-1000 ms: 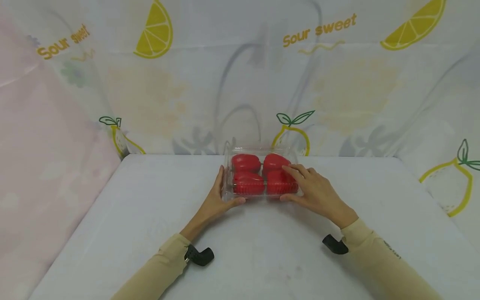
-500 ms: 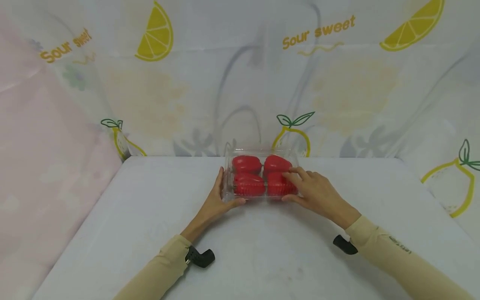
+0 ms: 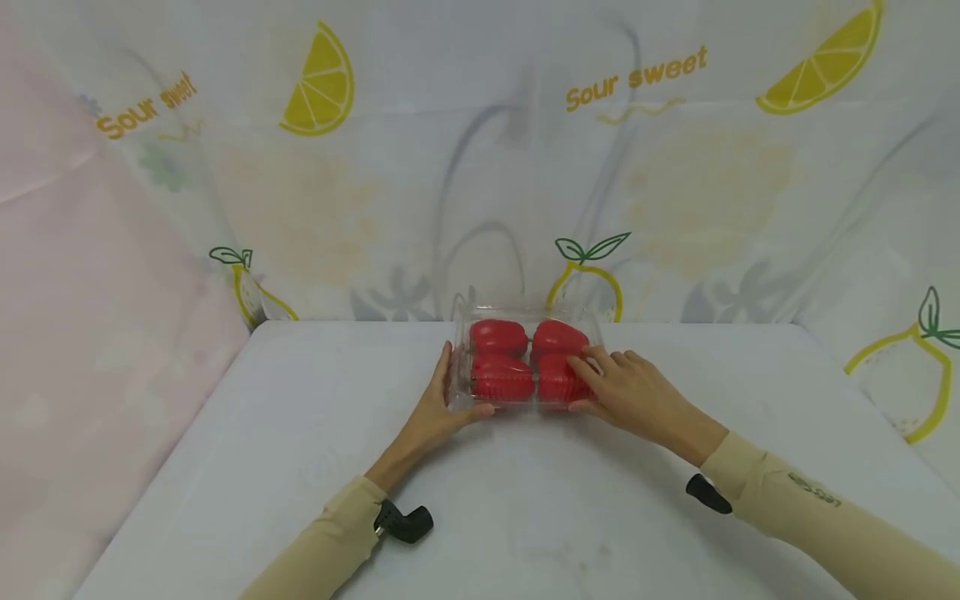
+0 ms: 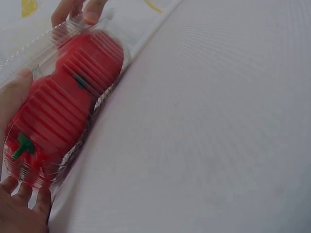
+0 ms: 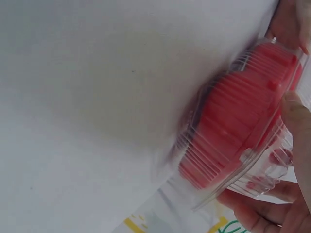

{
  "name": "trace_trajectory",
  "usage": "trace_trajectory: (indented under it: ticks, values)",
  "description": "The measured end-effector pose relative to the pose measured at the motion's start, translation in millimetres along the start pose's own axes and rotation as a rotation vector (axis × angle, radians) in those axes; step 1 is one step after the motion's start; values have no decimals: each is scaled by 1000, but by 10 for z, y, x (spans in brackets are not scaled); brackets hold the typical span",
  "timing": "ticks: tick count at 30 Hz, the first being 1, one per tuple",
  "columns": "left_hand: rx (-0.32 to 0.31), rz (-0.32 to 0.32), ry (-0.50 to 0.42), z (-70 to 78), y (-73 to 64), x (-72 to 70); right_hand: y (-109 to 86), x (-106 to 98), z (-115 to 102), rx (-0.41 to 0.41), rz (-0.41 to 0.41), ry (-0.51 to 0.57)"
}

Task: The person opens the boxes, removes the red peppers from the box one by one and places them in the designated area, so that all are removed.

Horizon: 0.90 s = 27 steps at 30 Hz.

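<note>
A clear plastic clamshell box point(image 3: 517, 313) lies on the white table near its far edge. Several red bell peppers point(image 3: 498, 337) fill it in two rows, and green stems point(image 4: 23, 146) show through the ribbed plastic in the left wrist view. My left hand point(image 3: 431, 417) grips the left end, thumb along the front edge and fingers up the side. From the right, my right hand point(image 3: 637, 393) holds the near right corner, its thumb low at the front and its fingertips over the top. A snap button point(image 5: 246, 155) shows on the rim in the right wrist view.
White cloth covers the tabletop point(image 3: 525, 500). Just behind the box rises a white curtain point(image 3: 420, 183) printed with lemons, and pinkish fabric point(image 3: 97, 333) hangs at the left. A black wrist-camera mount point(image 3: 405, 522) sticks out from the left sleeve, another point(image 3: 708, 493) from the right.
The whole scene sits slightly lower in the head view. My right forearm and wrist have swung outward to the right, while both hands keep hold of the box.
</note>
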<state>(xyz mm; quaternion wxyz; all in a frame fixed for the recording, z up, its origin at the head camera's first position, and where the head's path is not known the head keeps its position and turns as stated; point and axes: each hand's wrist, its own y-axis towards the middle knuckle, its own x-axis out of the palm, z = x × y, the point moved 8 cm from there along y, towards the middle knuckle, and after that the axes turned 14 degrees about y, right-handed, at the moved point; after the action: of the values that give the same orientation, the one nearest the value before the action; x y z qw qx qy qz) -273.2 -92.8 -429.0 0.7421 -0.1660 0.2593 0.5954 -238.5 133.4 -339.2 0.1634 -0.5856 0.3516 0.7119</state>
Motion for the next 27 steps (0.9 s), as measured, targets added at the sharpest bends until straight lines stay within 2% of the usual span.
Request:
trace_trajectory:
  ticks: [9, 17, 27]
  values:
    - [15, -16, -47, -17, -1, 31, -9, 14, -26, -21, -20, -19]
    - [15, -12, -18, 0, -14, 36, -17, 0, -49, -42, -11, -23]
    - [19, -9, -30, 3, -15, 30, 4, 0, -57, -38, -16, -23]
